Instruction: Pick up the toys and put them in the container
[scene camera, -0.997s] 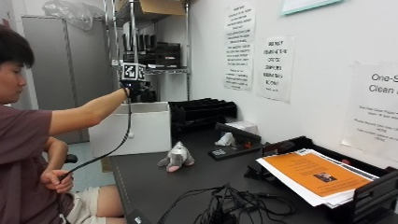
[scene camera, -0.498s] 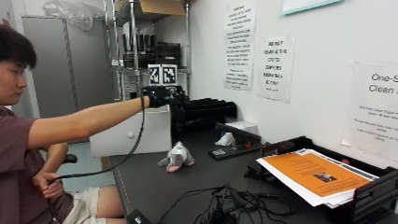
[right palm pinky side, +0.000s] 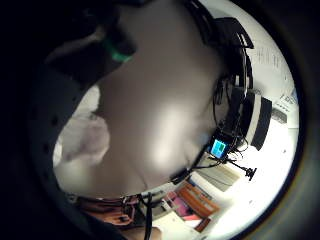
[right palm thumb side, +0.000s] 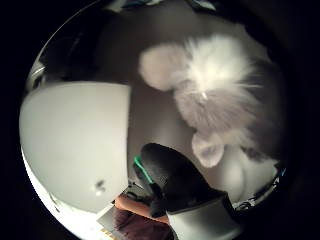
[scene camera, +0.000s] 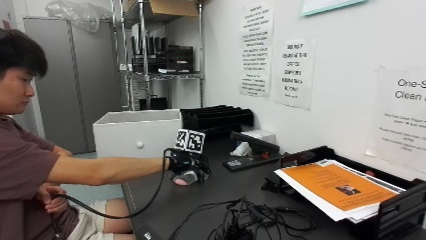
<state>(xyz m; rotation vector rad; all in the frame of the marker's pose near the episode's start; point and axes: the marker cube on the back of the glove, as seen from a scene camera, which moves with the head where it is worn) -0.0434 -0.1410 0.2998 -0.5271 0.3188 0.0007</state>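
A fluffy grey and white plush toy (scene camera: 182, 179) with pink parts lies on the dark table (scene camera: 219, 200), in front of the white container (scene camera: 136, 132). My gloved right hand (scene camera: 185, 164) hangs just over the toy and hides its top in the outside view. The thumb side palm view has the plush toy (right palm thumb side: 220, 95) close below the palm and beside the white container (right palm thumb side: 75, 145). The gloved thumb (right palm thumb side: 170, 180) stands apart from the toy and nothing is held. In the little finger side palm view the toy (right palm pinky side: 85, 140) shows only as a pale blur on the table.
A tangle of black cables (scene camera: 246, 220) lies near the table's front edge. A black tray with orange papers (scene camera: 339, 187) stands at the right. Black file trays (scene camera: 216, 117) and a stapler-like device (scene camera: 249, 150) sit by the wall.
My hand has come down from high over the white container to the plush toy on the table. The toy has not moved.
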